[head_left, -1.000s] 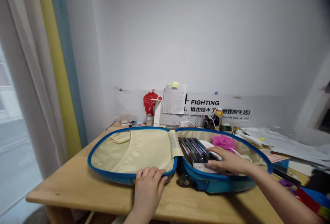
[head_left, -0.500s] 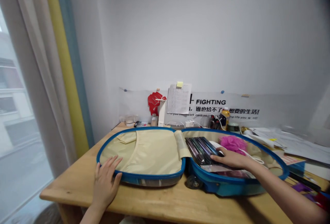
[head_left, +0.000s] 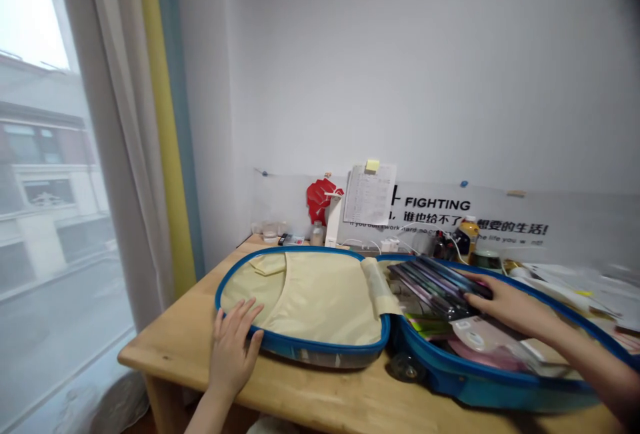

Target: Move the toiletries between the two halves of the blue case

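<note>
A blue suitcase (head_left: pixel 320 347) with cream lining lies opened flat. My left hand (head_left: pixel 233 347) rests on the near left rim of its lid half, fingers spread and holding nothing. Over the filled half, my right hand (head_left: pixel 493 297) grips what looks like a pack of pens (head_left: pixel 435 284), long, dark and multi-coloured in glossy wrapping. The pack is tilted above the other contents. Beneath it show a green-yellow packet (head_left: pixel 425 326), a pale pink item (head_left: pixel 473 335) and a small light box (head_left: pixel 547 354). My right hand and forearm hide the rest of that half.
The suitcase stands on a wooden desk (head_left: pixel 173 347). Behind it are a white desk lamp (head_left: pixel 333 221), a yellow-labelled bottle (head_left: pixel 467 237) and white cables. Papers (head_left: pixel 580 287) lie at the back right. A curtain (head_left: pixel 165 127) and a window are on the left.
My right hand has lifted and tilted the pack of pens, uncovering the items under it. My left hand stays on the rim. The whole view has shifted, with everything further right in it.
</note>
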Tool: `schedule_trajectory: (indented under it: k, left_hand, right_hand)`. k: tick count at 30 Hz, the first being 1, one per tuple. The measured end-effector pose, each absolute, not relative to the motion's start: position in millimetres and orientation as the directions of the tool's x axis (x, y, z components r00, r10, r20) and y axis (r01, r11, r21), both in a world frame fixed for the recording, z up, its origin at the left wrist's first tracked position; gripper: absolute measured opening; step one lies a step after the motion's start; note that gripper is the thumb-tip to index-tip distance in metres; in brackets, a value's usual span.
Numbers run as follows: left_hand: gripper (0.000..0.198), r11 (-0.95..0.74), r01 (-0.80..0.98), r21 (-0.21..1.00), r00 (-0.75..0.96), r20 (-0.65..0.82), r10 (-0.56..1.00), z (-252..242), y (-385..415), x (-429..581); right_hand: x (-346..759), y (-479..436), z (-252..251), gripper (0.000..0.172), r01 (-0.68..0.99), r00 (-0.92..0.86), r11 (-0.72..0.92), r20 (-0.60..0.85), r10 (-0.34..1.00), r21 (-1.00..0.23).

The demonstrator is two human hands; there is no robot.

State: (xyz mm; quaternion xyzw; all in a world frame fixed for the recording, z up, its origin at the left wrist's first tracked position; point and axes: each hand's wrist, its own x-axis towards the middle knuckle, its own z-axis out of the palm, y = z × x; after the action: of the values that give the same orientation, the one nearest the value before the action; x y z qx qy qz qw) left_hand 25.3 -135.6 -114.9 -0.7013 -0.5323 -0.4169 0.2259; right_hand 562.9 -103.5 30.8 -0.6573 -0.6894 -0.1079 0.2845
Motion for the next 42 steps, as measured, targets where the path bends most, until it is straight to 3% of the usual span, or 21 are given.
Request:
schedule_trajectory:
  k: [3, 5, 10, 18, 30, 42]
  left_hand:
    - [0.037, -0.330, 0.934, 0.139, 0.078, 0.820, 0.567, -113.9, -136.1, 26.8]
    - [0.038, -0.327, 0.935, 0.142, 0.075, 0.818, 0.570, -113.4, -136.4, 27.2]
    - [0.038, -0.318, 0.941, 0.116, 0.091, 0.817, 0.569, -114.4, -136.2, 25.2]
    - [0.036, -0.333, 0.940, 0.071, 0.130, 0.830, 0.543, -117.0, -135.0, 24.3]
    - [0.035, -0.332, 0.940, 0.075, 0.123, 0.833, 0.539, -115.7, -136.7, 24.8]
    - [0.035, -0.335, 0.942, 0.003, 0.161, 0.873, 0.461, -116.2, -132.3, 22.2]
  right_hand:
    - [541.3, -98.4, 56.6, 0.061, 0.953, 0.046, 0.105, 0.480, 0.876, -0.284]
    - [511.0, -91.6, 70.3, 0.066, 0.936, -0.028, 0.190, 0.478, 0.878, -0.295]
    - [402.4, -61.1, 76.8, 0.058, 0.818, -0.448, 0.546, 0.394, 0.803, -0.182]
    - [286.0, -4.9, 41.8, 0.055, 0.668, -0.719, 0.742, 0.202, 0.665, -0.061]
    - [260.3, 25.5, 9.9, 0.050, 0.742, -0.665, 0.655, 0.038, 0.746, 0.141]
    - [289.8, 7.5, 37.4, 0.047, 0.825, -0.563, 0.563, 0.152, 0.812, 0.048]
